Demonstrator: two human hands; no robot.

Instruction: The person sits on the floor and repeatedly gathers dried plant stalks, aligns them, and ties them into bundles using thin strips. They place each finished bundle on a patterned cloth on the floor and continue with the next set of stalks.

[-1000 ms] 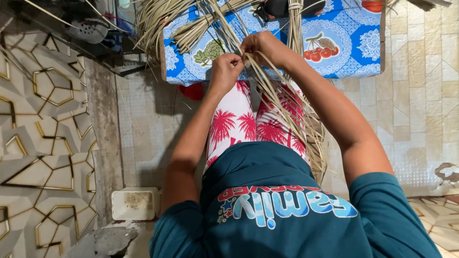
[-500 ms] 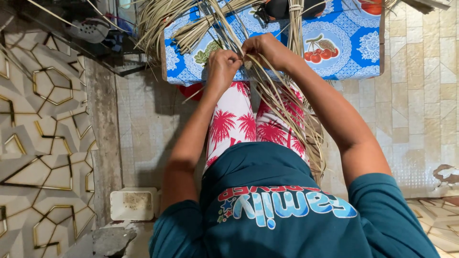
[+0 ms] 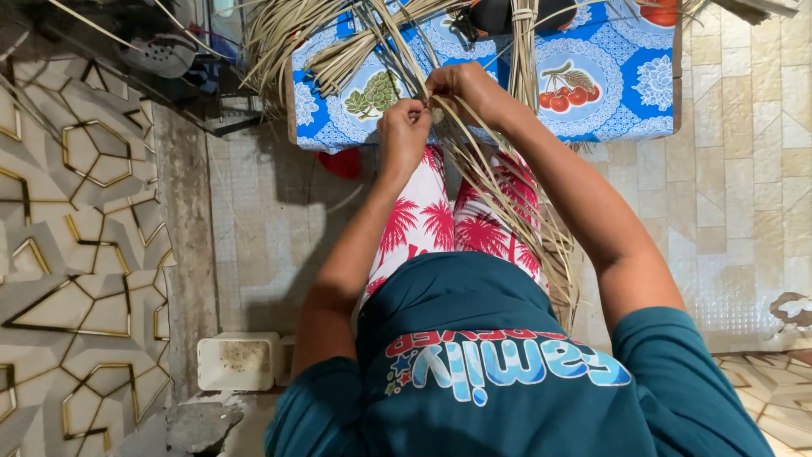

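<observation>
1. Dried straw strands (image 3: 499, 203) are pinched by both hands at the near edge of the table (image 3: 651, 127), which carries a blue fruit-patterned cloth.
2. The left hand (image 3: 404, 129) is closed on the strands; the right hand (image 3: 461, 85), just beside it and slightly farther out, is clenched on them too.
3. The long axis of the strands runs from the grip down over the lap toward the body, on the right side.
4. More straw bundles (image 3: 338, 51) are spread over the far left corner.
5. Open tiled floor (image 3: 744, 186) lies to the right.
</observation>
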